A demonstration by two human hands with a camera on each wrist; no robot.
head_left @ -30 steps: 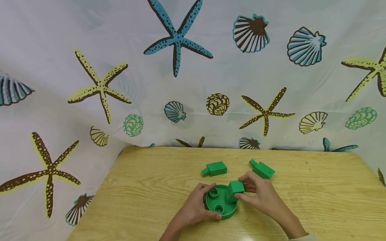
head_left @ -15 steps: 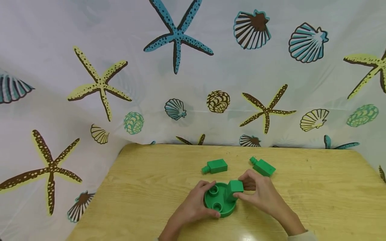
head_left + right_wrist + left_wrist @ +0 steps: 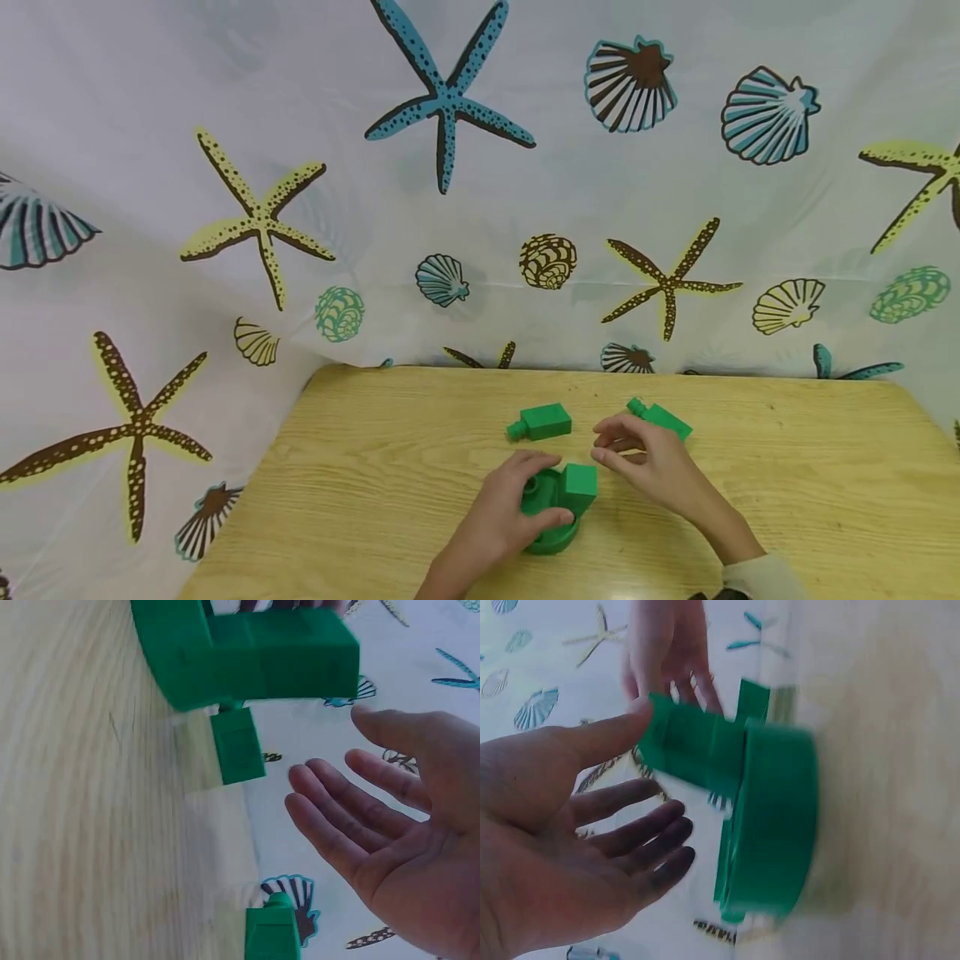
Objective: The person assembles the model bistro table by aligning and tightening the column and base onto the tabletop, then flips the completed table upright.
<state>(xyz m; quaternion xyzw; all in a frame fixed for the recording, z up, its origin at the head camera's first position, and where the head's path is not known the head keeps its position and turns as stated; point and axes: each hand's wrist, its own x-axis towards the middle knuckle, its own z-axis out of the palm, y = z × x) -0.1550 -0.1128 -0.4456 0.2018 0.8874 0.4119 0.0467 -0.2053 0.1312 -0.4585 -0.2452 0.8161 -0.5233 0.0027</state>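
Note:
On the table sits a round green base (image 3: 553, 543) with raised ring sockets, one showing near the fingers. A green square block (image 3: 580, 482) stands upright at the base's right side. My left hand (image 3: 498, 512) hovers over the base's left part, hiding much of it. In the left wrist view its fingers are spread apart from the base, and the thumb tip overlaps the block's end; I cannot tell whether it touches. To the right of the block, my right hand (image 3: 660, 467) is in the air with loosely bent fingers and nothing in them.
Two more green pegged blocks lie farther back: one block (image 3: 546, 421) behind the base, another block (image 3: 670, 421) partly behind my right hand. A white curtain (image 3: 465, 208) printed with starfish and shells hangs along the back edge of the wooden table (image 3: 360, 475).
My right hand has let go of the upright block and drawn away to the right. The left hand has come off the base's rim and lies more over it.

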